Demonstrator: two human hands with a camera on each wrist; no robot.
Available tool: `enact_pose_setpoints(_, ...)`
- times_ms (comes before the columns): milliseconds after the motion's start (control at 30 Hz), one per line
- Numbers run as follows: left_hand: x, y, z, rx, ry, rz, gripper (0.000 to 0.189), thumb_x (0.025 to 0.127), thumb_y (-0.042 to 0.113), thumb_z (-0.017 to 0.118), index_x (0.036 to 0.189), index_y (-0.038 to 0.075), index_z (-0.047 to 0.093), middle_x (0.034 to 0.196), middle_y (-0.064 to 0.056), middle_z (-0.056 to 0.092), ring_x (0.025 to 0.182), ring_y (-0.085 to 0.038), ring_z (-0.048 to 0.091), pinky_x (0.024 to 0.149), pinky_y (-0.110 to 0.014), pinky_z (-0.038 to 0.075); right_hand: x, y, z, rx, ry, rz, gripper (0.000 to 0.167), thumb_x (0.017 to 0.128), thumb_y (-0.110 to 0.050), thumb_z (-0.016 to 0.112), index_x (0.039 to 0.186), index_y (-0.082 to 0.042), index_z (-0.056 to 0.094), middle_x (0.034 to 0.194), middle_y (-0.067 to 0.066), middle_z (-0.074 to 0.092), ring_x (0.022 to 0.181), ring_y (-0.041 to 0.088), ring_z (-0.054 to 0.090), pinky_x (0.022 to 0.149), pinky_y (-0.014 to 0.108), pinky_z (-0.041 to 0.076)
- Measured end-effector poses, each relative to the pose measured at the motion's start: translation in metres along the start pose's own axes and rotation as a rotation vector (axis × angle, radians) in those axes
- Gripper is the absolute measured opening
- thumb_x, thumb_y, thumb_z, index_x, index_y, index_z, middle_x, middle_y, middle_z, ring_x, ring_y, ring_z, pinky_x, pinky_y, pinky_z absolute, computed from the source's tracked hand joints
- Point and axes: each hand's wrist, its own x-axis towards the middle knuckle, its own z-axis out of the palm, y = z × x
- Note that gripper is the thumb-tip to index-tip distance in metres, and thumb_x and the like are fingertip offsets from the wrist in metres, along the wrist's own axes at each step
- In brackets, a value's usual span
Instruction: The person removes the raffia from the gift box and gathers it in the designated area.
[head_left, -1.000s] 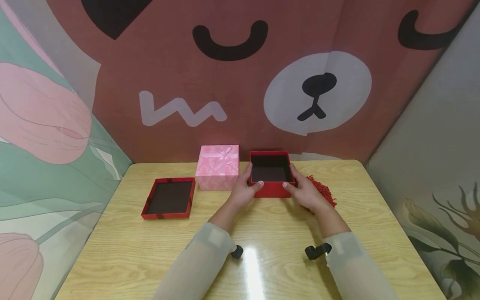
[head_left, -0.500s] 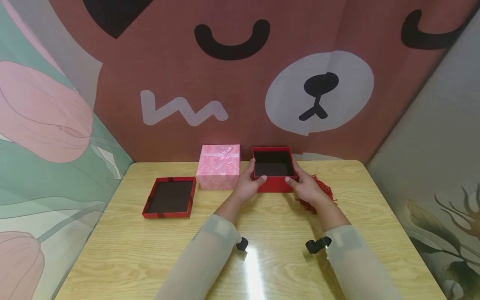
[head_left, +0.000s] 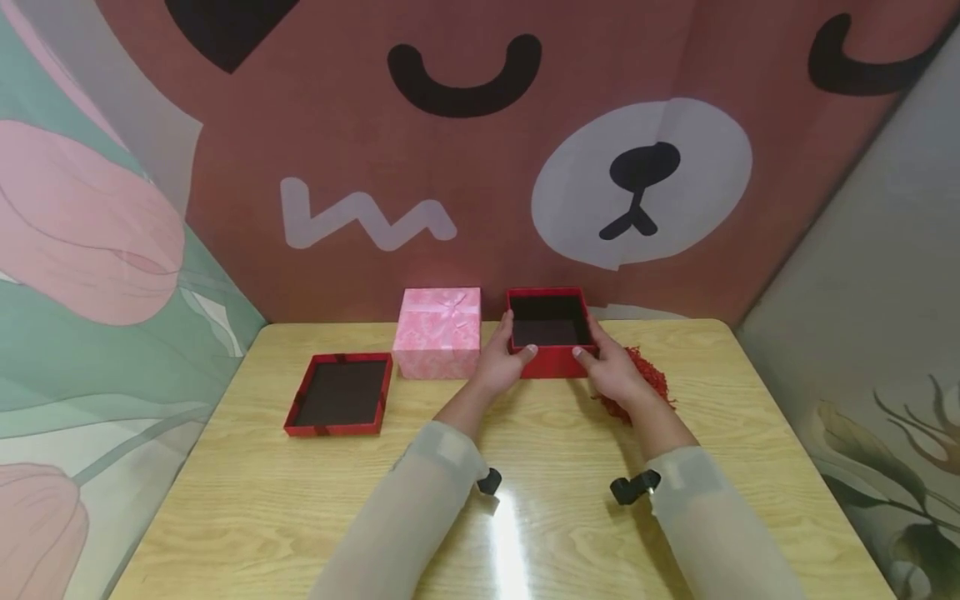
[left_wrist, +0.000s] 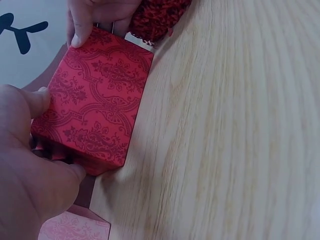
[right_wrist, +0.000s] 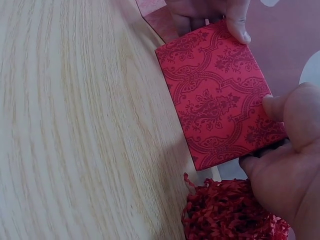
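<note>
Box (head_left: 555,362), red and open-topped, sits just right of centre in the head view, its dark inside facing up. The left hand (head_left: 501,362) grips its left side and the right hand (head_left: 615,371) its right; on each, the fingers curl along the side wall, parted only by the box itself, with the thumb on the patterned near wall. Whether the base touches the tabletop (head_left: 262,500) cannot be told. Red shredded paper (right_wrist: 230,210) lies partly behind the right hand; a pink gift box (head_left: 437,333) stands just beside the left hand; a shallow lid (head_left: 341,393) lies inside-up at centre left. The step in hand appears to be positioning the box near the back edge; the next move seems to call for an even, level, two-sided hold.
</note>
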Motion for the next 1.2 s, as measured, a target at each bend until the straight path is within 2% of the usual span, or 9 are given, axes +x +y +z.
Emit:
enact_pose_setpoints(33, 0.0, 0.001, 0.0, 0.001, 0.001, -0.002, 0.085, 0.1, 0.028, 0.068, 0.168, 0.02, 0.018, 0.173, 0.003, 0.017, 0.158, -0.022, 0.017, 0.127, -0.045, 0.019, 0.0, 0.0, 0.0, -0.006, 0.005, -0.001, 0.075, 0.109, -0.025, 0.054, 0.168, -0.02, 0.006, 0.171, 0.015, 0.016, 0.154, 0.036, 0.024, 0.123, 0.054, 0.026)
enact_pose_setpoints(100, -0.001, 0.001, 0.0, -0.001, 0.008, -0.005, 0.085, 0.1, 0.028, 0.069, 0.168, 0.02, 0.018, 0.173, 0.002, 0.019, 0.158, -0.023, 0.018, 0.127, -0.046, 0.02, 0.0, 0.0, 0.001, -0.01, 0.013, 0.001, 0.076, 0.109, -0.025, 0.054, 0.168, -0.021, 0.007, 0.172, 0.014, 0.016, 0.156, 0.035, 0.019, 0.125, 0.055, 0.021)
enact_pose_setpoints(333, -0.005, 0.008, -0.002, -0.034, 0.035, -0.018, 0.086, 0.098, 0.025, 0.071, 0.167, 0.017, 0.021, 0.17, -0.004, 0.028, 0.155, -0.029, 0.028, 0.125, -0.047, 0.028, -0.003, 0.0, 0.005, -0.023, 0.063, -0.008, 0.079, 0.107, -0.026, 0.059, 0.168, -0.019, 0.009, 0.167, 0.019, 0.028, 0.15, 0.037, 0.034, 0.121, 0.054, 0.032)
enact_pose_setpoints(433, -0.007, 0.012, -0.004, -0.035, 0.038, -0.007, 0.087, 0.097, 0.027, 0.073, 0.167, 0.017, 0.021, 0.169, -0.005, 0.03, 0.154, -0.029, 0.03, 0.124, -0.047, 0.03, -0.006, -0.001, 0.005, -0.033, 0.094, -0.027, 0.08, 0.106, -0.026, 0.06, 0.168, -0.018, 0.009, 0.167, 0.019, 0.029, 0.149, 0.038, 0.035, 0.121, 0.053, 0.032)
enact_pose_setpoints(667, -0.014, 0.025, -0.01, -0.082, 0.028, -0.003, 0.088, 0.098, 0.029, 0.073, 0.168, 0.021, 0.02, 0.171, -0.002, 0.025, 0.155, -0.026, 0.027, 0.123, -0.045, 0.032, -0.013, -0.013, 0.006, -0.072, 0.192, -0.103, 0.078, 0.104, -0.023, 0.064, 0.167, -0.016, 0.019, 0.166, 0.016, 0.032, 0.148, 0.038, 0.038, 0.12, 0.054, 0.034)
enact_pose_setpoints(933, -0.026, 0.032, -0.018, -0.115, 0.021, 0.037, 0.087, 0.096, 0.033, 0.074, 0.167, 0.026, 0.024, 0.17, 0.0, 0.028, 0.154, -0.028, 0.03, 0.12, -0.046, 0.036, -0.02, -0.025, 0.006, -0.085, 0.233, -0.14, 0.076, 0.103, -0.023, 0.065, 0.167, -0.019, 0.023, 0.168, 0.009, 0.031, 0.148, 0.036, 0.038, 0.118, 0.053, 0.037)
enact_pose_setpoints(1067, -0.032, 0.033, -0.02, -0.136, 0.027, 0.048, 0.085, 0.096, 0.032, 0.074, 0.166, 0.027, 0.026, 0.169, -0.001, 0.03, 0.153, -0.028, 0.032, 0.121, -0.044, 0.035, -0.021, -0.033, 0.011, -0.044, 0.24, -0.177, 0.074, 0.103, -0.018, 0.066, 0.166, -0.015, 0.027, 0.166, 0.01, 0.034, 0.149, 0.033, 0.038, 0.118, 0.05, 0.037)
enact_pose_setpoints(1200, -0.037, 0.034, -0.024, -0.173, 0.042, 0.064, 0.081, 0.097, 0.029, 0.074, 0.165, 0.024, 0.031, 0.166, -0.003, 0.036, 0.152, -0.025, 0.034, 0.122, -0.043, 0.033, -0.021, -0.041, 0.02, -0.005, 0.218, -0.207, 0.072, 0.102, -0.015, 0.066, 0.164, -0.013, 0.03, 0.166, 0.008, 0.035, 0.149, 0.032, 0.038, 0.119, 0.047, 0.037)
